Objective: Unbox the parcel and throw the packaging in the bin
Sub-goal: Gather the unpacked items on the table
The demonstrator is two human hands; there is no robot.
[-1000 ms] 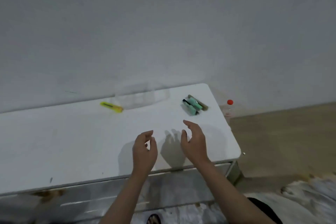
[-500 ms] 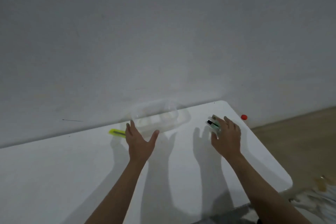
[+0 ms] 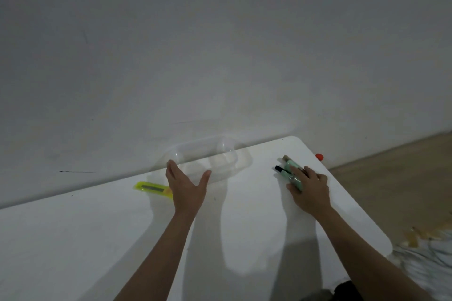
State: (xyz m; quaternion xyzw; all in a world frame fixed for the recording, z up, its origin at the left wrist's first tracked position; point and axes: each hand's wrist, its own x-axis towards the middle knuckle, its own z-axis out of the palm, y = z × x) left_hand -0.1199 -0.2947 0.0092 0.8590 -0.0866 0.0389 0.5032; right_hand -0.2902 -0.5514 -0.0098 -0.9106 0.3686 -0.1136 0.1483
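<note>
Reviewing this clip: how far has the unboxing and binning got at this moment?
Done: the green tubes lie out of the clear plastic packaging, which looks empty on the white table.
In hand: the left hand spreads open at the packaging; the right hand curls onto the tubes.
Left: binning the packaging; no bin is in view. The yellow cutter lies by.

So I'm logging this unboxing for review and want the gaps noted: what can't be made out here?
- The bin: not in the head view at all.
- Green tubes: near ends covered by the right hand; labels too small to read.
- Clear plastic packaging: its near edge sits behind the left hand; contact cannot be told.
- Yellow cutter: right end hidden by the left hand.
- Red cap: whatever is below it is hidden by the table edge.
</note>
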